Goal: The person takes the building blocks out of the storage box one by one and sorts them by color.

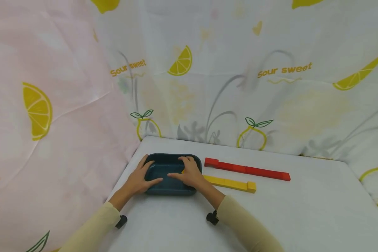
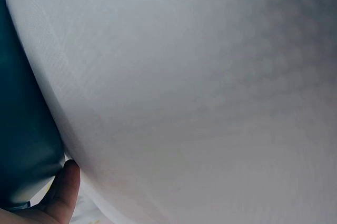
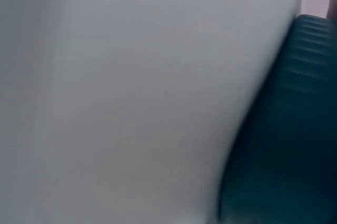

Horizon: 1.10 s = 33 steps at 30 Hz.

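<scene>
A dark teal rectangular baking dish [image 1: 167, 171] lies on the white table, its hollow facing up. At its left end my left hand [image 1: 138, 180] grips the side, the thumb reaching over the inside; a finger [image 2: 64, 192] shows by the dish's outer corner in the left wrist view. My right hand [image 1: 190, 175] holds the right end, its thumb and fingers spread over the hollow. Between that thumb and the fingers a small yellow patch [image 1: 183, 171] shows, mostly hidden. The dish's wall [image 3: 284, 129] fills the right side of the right wrist view.
Just right of the dish lies a row of yellow blocks [image 1: 230, 182] with one raised at its right end. Behind it runs a longer row of red blocks [image 1: 245, 169]. A lemon-print cloth [image 1: 226, 87] hangs behind the white table [image 1: 302, 210].
</scene>
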### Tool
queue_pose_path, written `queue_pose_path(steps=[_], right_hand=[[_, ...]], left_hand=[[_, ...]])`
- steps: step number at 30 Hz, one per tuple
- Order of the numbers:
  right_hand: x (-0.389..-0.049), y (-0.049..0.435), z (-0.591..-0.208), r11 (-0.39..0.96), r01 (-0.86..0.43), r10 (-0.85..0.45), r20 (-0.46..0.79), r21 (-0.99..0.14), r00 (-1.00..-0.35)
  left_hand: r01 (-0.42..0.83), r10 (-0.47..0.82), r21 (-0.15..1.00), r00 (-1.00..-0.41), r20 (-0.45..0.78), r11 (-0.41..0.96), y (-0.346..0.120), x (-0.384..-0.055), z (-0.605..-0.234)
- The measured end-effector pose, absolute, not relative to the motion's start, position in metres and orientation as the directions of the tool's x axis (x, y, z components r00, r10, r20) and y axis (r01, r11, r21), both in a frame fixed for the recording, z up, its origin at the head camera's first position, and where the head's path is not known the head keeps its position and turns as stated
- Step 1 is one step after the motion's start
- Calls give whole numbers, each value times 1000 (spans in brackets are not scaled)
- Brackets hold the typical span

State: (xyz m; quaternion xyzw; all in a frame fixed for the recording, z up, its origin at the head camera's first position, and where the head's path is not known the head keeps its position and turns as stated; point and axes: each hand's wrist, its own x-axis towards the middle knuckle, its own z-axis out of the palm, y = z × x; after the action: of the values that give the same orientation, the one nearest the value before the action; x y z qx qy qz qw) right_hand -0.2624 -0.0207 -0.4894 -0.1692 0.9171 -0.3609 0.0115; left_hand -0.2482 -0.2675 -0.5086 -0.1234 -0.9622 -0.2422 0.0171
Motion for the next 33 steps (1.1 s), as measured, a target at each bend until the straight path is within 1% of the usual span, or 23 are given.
queue_pose_path(steps=[5, 8, 16, 20, 23, 25, 29, 33], right_hand=[[-263, -29, -491, 750, -235, -231, 88, -618, -969], [-264, -31, -491, 744, -198, -202, 67, -639, -977], [-273, -35, -491, 727, -77, -182, -83, -683, -980], [-279, -40, -496, 749, -62, -179, -112, -659, -977], [-280, -44, -502, 758, -112, -202, -68, -643, -977], [-280, -45, -506, 729, -164, -234, -18, -664, -972], [-280, -44, -507, 596, -242, -290, 76, -766, -954], [-282, -44, -502, 518, -240, -307, 84, -821, -948]], left_hand=[[228, 217, 467, -973, 80, 854, -269, -247, -506], [217, 204, 474, -976, 79, 853, -268, -246, -504], [224, 215, 475, -974, 74, 851, -268, -247, -506], [225, 211, 471, -974, 83, 853, -269, -246, -507], [231, 216, 467, -973, 85, 854, -267, -246, -508], [236, 222, 469, -971, 86, 851, -266, -246, -510], [220, 210, 469, -975, 74, 855, -265, -244, -509], [209, 204, 475, -977, 64, 855, -266, -246, -504]])
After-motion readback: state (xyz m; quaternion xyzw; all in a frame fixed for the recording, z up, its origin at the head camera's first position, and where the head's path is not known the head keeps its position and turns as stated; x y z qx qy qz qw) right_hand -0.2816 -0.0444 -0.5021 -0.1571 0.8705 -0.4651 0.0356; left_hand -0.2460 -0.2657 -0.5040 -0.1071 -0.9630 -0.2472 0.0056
